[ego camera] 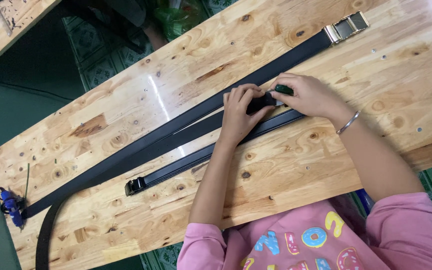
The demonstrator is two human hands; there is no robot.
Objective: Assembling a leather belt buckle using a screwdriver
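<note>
Head view: left hand point(239, 111) pressed flat-fingered over the near end of a short black belt strap point(196, 131), right hand point(307, 95) meeting it from the other side, fingers pinched together on a small dark green tool point(284, 90) at that same strap end. Strap's long axis running diagonally across the wooden desk point(126, 115), away toward lower left from both hands, parallel to a longer black belt point(186, 117) with gold buckle point(347, 26) just beyond and another strap with black clasp point(135, 186) nearer the body. Both hands equally close, touching at the joint.
</note>
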